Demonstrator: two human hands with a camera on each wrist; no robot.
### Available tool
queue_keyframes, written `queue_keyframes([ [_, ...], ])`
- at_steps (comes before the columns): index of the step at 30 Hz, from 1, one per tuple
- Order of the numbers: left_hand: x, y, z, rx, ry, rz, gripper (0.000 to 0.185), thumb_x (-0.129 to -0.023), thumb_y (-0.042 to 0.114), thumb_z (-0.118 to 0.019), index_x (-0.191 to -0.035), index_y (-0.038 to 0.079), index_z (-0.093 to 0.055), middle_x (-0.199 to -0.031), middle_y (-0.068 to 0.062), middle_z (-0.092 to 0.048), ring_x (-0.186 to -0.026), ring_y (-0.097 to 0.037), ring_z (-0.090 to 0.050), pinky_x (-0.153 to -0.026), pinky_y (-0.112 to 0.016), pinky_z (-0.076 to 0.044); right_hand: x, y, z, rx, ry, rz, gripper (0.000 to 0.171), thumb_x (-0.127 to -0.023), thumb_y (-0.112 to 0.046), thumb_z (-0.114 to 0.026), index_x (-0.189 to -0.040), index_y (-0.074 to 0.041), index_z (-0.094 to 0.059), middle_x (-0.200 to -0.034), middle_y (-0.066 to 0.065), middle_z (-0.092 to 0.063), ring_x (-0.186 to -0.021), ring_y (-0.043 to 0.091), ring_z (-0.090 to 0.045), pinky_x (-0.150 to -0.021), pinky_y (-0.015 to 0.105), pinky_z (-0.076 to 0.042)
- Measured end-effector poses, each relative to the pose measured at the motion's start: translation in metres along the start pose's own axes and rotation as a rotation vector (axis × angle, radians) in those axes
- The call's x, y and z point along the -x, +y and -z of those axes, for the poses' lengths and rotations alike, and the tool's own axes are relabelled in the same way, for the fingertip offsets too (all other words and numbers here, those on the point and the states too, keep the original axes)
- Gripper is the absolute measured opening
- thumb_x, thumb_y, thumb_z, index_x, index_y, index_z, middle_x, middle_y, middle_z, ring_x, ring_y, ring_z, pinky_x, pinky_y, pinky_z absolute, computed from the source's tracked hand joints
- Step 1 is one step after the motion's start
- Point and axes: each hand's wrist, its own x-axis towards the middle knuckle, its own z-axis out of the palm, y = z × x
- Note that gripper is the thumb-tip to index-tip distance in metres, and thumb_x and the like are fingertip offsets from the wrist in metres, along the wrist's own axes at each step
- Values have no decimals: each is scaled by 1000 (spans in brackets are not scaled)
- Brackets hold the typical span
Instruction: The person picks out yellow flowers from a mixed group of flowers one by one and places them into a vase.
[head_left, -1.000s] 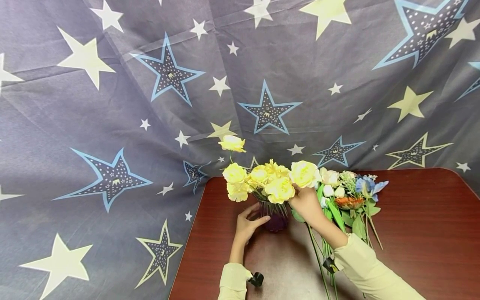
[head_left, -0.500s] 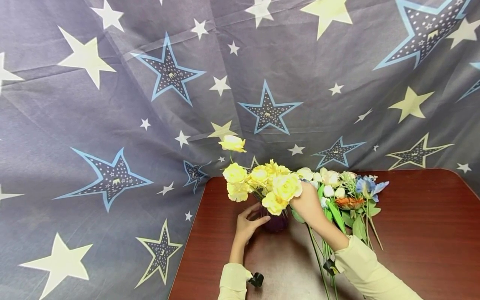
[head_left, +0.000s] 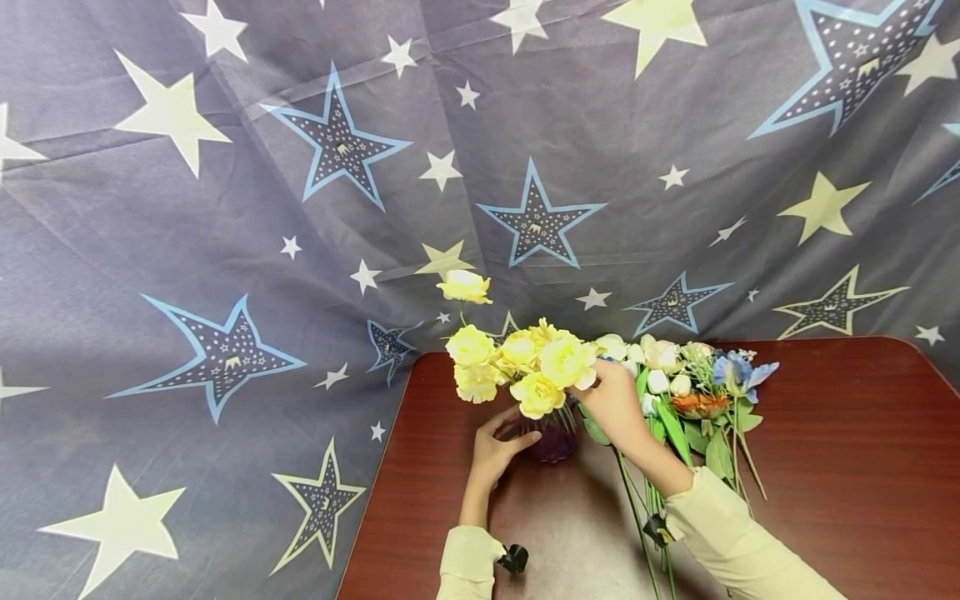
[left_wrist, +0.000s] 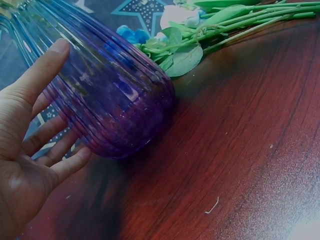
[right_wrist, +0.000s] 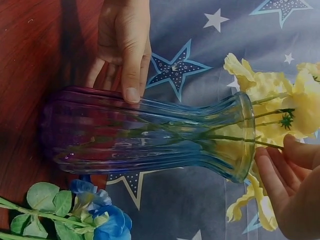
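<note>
A ribbed purple-to-blue glass vase (head_left: 553, 440) stands upright on a red-brown table (head_left: 825, 467), near its far left corner, in front of a star-printed cloth (head_left: 225, 208). The left hand (head_left: 491, 454) steadies the vase from the left side: the thumb lies flat against the glass, and the other fingers (left_wrist: 60, 150), nearly straight, rest against the lower belly; nothing is clasped. The right hand (head_left: 615, 407) is at the vase mouth on the right, its fingers (right_wrist: 280, 175) gently curved beneath the yellow flowers (head_left: 536, 367) whose thin green stems run down inside the vase; whether it pinches a stem or merely supports a bloom cannot be told. One yellow bloom (head_left: 465, 286) stands higher than the rest. To the right of the vase, under the right forearm, a mixed bunch (head_left: 697, 392) of white, orange and blue flowers lies flat on the table.
</note>
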Motion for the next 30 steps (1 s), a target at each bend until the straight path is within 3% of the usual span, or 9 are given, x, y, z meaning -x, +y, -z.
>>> queue_keyframes([
  [7, 2, 1, 2, -2, -25, -23, 55, -78, 10, -88, -130, 10, -69, -131, -16, -68, -123, -34, -63, -103, -46, -55, 2, 1, 8, -63, 31, 9, 7, -81, 4, -76, -80, -2, -77, -74, 10, -74, -65, 5, -56, -62, 20, -49],
  [14, 2, 1, 2, 11, -31, -17, 56, -78, 8, -88, -131, 13, -69, -133, -13, -68, -124, -31, -64, -102, -42, -56, 4, 7, 14, -28, -5, 42, 15, -79, 9, -75, -68, 0, -72, -62, 8, -63, -59, 7, -44, -56, 22, -42],
  [23, 2, 1, 2, -1, -15, -7, 55, -79, 10, -88, -131, 15, -70, -131, -13, -69, -123, -32, -64, -101, -41, -56, 7, 11, 16, -88, -41, -11, 14, -86, 6, -72, -97, 1, -80, -87, 16, -77, -72, 2, -63, -65, 17, -54],
  [30, 3, 2, 1, -2, -8, 18, 56, -79, 9, -88, -132, 7, -67, -132, -18, -67, -126, -35, -62, -99, -41, -57, 5, 8, 14, -39, -21, -27, 6, -84, 3, -76, -86, -2, -80, -80, 13, -77, -69, 7, -64, -64, 19, -53],
])
